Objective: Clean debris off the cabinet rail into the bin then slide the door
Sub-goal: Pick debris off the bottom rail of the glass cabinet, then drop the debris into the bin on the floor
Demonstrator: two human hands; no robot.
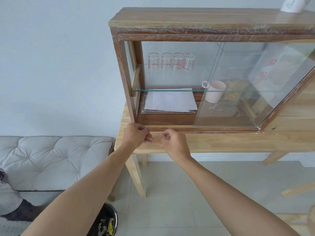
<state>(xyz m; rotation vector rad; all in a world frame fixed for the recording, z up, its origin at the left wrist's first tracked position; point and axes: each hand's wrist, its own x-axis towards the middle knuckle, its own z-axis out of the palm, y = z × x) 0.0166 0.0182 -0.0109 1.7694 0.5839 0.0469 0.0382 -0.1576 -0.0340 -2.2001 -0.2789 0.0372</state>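
Note:
A wooden cabinet [201, 17] with glass sliding doors stands on a light wooden table [230, 142]. Its bottom rail [204, 128] runs along the front edge. The glass door [238, 86] sits pushed to the right, leaving the left half uncovered. My left hand [138, 135] rests at the rail's left end with its fingers curled closed. My right hand [173, 142] hovers just to its right, fingers pinched together; whether either hand holds debris is too small to tell. A black bin [109, 222] with scraps inside stands on the floor below, partly hidden by my left arm.
Inside the cabinet are several glasses [171, 63] on a glass shelf, a pale mug [215, 91] and white papers [170, 101]. A white cup [293, 4] stands on the cabinet top. A cushioned grey bench [51, 157] is at the left.

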